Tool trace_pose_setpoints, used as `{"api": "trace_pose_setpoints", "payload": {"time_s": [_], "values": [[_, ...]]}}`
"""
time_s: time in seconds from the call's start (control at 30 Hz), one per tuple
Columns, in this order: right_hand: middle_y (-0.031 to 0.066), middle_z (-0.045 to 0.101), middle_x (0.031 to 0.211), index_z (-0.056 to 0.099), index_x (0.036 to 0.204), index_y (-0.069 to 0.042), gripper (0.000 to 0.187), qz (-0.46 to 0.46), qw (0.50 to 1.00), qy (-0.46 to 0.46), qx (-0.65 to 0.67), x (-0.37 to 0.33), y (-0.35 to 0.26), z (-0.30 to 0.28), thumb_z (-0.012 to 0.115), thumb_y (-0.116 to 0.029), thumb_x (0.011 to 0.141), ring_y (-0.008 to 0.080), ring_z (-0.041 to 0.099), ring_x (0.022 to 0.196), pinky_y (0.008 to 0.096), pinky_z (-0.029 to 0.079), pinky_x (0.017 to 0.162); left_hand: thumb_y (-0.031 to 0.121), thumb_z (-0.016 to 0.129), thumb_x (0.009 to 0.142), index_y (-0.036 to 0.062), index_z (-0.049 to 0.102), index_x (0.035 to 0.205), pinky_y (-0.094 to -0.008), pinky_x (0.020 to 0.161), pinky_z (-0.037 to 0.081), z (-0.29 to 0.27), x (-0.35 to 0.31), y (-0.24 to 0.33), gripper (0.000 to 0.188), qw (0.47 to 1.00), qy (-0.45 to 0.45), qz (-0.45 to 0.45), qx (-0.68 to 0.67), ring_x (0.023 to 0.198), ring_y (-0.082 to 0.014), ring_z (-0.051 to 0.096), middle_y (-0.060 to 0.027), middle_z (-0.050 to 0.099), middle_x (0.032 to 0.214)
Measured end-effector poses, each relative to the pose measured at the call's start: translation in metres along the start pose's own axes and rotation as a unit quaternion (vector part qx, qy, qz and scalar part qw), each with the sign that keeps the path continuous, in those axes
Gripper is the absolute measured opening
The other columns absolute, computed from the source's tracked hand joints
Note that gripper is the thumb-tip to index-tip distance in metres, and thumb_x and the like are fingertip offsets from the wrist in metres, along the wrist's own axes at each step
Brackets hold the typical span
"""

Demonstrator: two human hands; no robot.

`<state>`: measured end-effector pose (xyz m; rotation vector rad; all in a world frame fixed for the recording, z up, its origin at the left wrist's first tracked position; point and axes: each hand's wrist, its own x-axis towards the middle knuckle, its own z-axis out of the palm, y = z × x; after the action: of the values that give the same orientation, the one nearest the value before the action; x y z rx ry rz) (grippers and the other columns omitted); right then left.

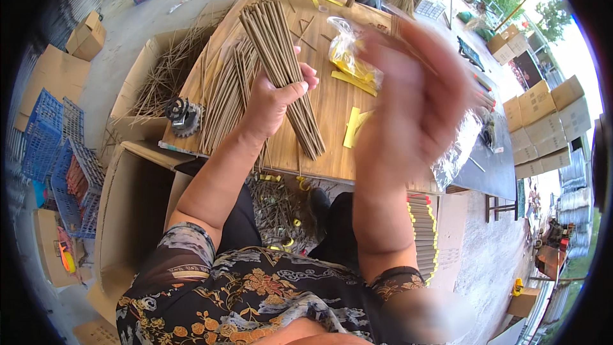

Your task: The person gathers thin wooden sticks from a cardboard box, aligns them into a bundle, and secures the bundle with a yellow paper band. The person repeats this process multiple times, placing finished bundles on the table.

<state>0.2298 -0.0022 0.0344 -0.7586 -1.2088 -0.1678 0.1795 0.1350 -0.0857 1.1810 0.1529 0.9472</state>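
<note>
Left hand: wrapped around the middle of the bundle (271,41), with the thumb (295,92) across the front of the sticks; the left hand (274,103) should stay firm enough that no stick slides, yet loose enough to let them settle level.
Right hand: raised over the right half of the surface, the right hand (415,99) is too blurred to tell whether it is spread or pinching anything.
Bundle: tilted above the surface (329,167), top end toward the upper left, lower end toward the person's right; whether the lower end touches the wood cannot be told.
Stick ends: the top ones look uneven, so tapping them flush would likely make a neater bundle.
Loose sticks: the pile (225,99) lies just beside the bundle, on its left; best not to let the bundle's lower end snag there.
Yellow strips: one strip (351,126) lies right of the bundle, within easy reach.
Clear bag: the bag (345,30) lies farther back; worth keeping clear of the sticks.
</note>
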Motion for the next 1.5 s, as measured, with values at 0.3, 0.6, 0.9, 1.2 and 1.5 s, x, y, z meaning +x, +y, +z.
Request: {"api": "trace_pose_setpoints", "payload": {"time_s": [0.3, 0.6, 0.9, 1.2, 1.5], "values": [[0.0137, 0.050, 0.114, 0.041, 0.120, 0.002, 0.059, 0.252, 0.947, -0.140, -0.142, -0.066, 0.084, -0.029, 0.071, -0.010, 0.071, 0.0219, 0.047, 0.109, 0.0336, 0.037, 0.092, 0.008, 0.058, 0.081, -0.0031, 0.041, 0.116, -0.0273, 0.071, 0.046, -0.008, 0.000, 0.013, 0.040, 0.999, 0.000, 0.047, -0.022, 0.076, -0.0140, 0.056, -0.0053, 0.056, 0.083], [0.0168, 0.054, 0.107, 0.033, 0.126, -0.002, 0.067, 0.345, 0.910, -0.164, -0.159, -0.119, 0.126, -0.023, 0.068, -0.010, 0.069, 0.0284, 0.056, 0.097, 0.0354, 0.044, 0.081, 0.007, 0.062, 0.078, -0.0034, 0.043, 0.114, -0.0245, 0.072, 0.044, 0.016, 0.009, -0.004, 0.042, 0.975, -0.083, 0.035, 0.204, 0.076, -0.0103, 0.053, -0.0025, 0.056, 0.082], [0.0177, 0.055, 0.104, 0.040, 0.119, -0.003, 0.051, 0.313, 0.928, -0.138, -0.148, -0.134, 0.143, -0.033, 0.063, -0.010, 0.074, 0.0336, 0.055, 0.095, 0.0357, 0.045, 0.076, 0.006, 0.060, 0.080, -0.0040, 0.044, 0.114, -0.0214, 0.067, 0.043, 0.027, 0.004, -0.017, 0.039, 0.978, -0.066, 0.054, 0.188, 0.072, -0.0069, 0.051, 0.0000, 0.054, 0.079], [0.0143, 0.058, 0.089, 0.045, 0.106, -0.001, 0.041, 0.292, 0.912, -0.192, -0.214, -0.130, 0.135, -0.043, 0.065, -0.014, 0.074, 0.0294, 0.058, 0.079, 0.0341, 0.046, 0.068, 0.016, 0.059, 0.083, -0.0004, 0.048, 0.102, -0.0224, 0.062, 0.044, 0.024, 0.007, -0.026, 0.027, 0.996, -0.027, 0.019, 0.082, 0.066, -0.0084, 0.051, -0.0005, 0.052, 0.074], [0.0032, 0.052, 0.061, 0.046, 0.081, -0.003, 0.021, 0.671, 0.648, -0.205, 0.298, -0.115, 0.101, -0.042, 0.064, -0.012, 0.077, 0.0100, 0.053, 0.049, 0.0222, 0.043, 0.044, 0.011, 0.064, 0.076, 0.0043, 0.051, 0.095, -0.0284, 0.054, 0.048, 0.002, 0.008, -0.009, 0.023, 0.951, -0.031, -0.203, -0.230, 0.057, -0.0147, 0.053, -0.0042, 0.053, 0.067]]}}
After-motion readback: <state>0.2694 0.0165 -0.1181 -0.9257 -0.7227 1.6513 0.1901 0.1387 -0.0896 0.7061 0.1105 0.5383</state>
